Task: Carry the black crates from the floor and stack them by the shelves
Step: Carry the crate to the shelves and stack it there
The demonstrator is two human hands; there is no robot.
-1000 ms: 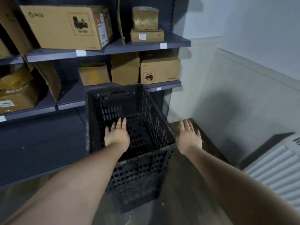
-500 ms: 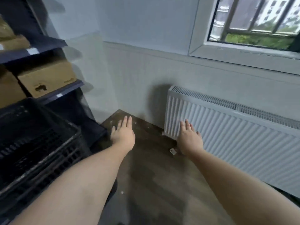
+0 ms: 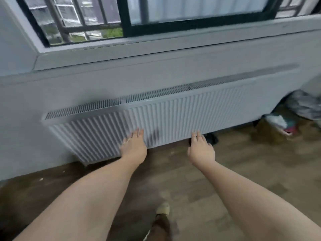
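No black crate and no shelf is in view at this moment. My left hand (image 3: 134, 148) is stretched out in front of me, palm down, fingers straight and slightly apart, holding nothing. My right hand (image 3: 201, 150) is held out level with it to the right, also flat, fingers apart and empty. Both hands hover in the air in front of a white radiator, without touching it as far as I can tell.
A long white ribbed radiator (image 3: 173, 117) hangs on the grey wall under a dark-framed window (image 3: 125, 16). Brown wood floor (image 3: 199, 185) lies below. A crumpled heap of bags or cloth (image 3: 295, 112) sits at the right. My foot (image 3: 162, 208) shows at the bottom.
My view has swung right, away from the shelves and the stacked black crates, which left the frame. The radiator and window now fill it. Both hands stay empty and outstretched.
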